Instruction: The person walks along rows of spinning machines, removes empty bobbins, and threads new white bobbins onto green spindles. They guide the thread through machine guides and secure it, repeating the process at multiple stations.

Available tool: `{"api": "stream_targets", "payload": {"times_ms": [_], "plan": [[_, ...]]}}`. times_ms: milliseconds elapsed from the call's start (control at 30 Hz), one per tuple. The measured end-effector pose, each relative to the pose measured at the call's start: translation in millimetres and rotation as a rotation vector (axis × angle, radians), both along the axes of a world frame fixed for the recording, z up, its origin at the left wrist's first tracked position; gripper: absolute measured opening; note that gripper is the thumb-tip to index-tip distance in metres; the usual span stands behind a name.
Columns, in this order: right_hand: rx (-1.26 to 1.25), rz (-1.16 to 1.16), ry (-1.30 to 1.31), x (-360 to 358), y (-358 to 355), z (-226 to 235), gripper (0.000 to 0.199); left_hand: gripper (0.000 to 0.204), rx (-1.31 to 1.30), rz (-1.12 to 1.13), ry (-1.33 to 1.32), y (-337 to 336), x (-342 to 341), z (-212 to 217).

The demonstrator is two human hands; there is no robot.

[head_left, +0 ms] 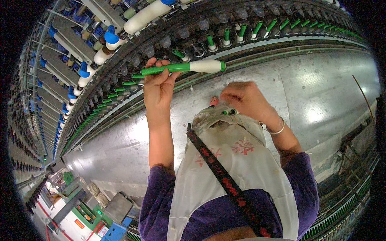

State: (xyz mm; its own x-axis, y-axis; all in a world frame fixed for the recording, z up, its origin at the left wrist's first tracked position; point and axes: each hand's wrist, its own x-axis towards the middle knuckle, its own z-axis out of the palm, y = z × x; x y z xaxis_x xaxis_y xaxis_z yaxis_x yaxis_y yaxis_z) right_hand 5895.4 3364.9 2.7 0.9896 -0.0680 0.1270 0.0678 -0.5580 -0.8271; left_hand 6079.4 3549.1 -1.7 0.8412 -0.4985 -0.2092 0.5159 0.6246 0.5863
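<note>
My left hand [160,82] is closed round the bare green end of a spinning bobbin [205,66]. White yarn is wound on its other half, which points right. The bobbin lies almost level, in front of the row of spindles. My right hand [247,98] hovers just above the pouch of my pale apron [237,140], its fingers curled in; what they hold, if anything, is hidden. Round ends of green bobbins [230,112] peek out of the pouch beneath it.
A long spinning frame curves along the left and far side, with a row of green bobbins [243,31] on spindles. Fat white yarn rolls [146,17] with blue ends hang above. Grey metal floor [309,84] runs alongside. Another machine row [354,201] stands at the lower right.
</note>
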Motion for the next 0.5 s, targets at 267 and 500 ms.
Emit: {"api": "stream_targets", "payload": {"times_ms": [267, 500], "plan": [[-0.072, -0.402, -0.428, 58, -3, -10, 0.02, 0.042, -0.004, -0.059, -0.13, -19, -17, 18], [-0.329, -0.464, -0.488, 48, 14, -18, 0.018, 0.031, -0.029, 0.013, -0.001, -17, -29, 12]]}}
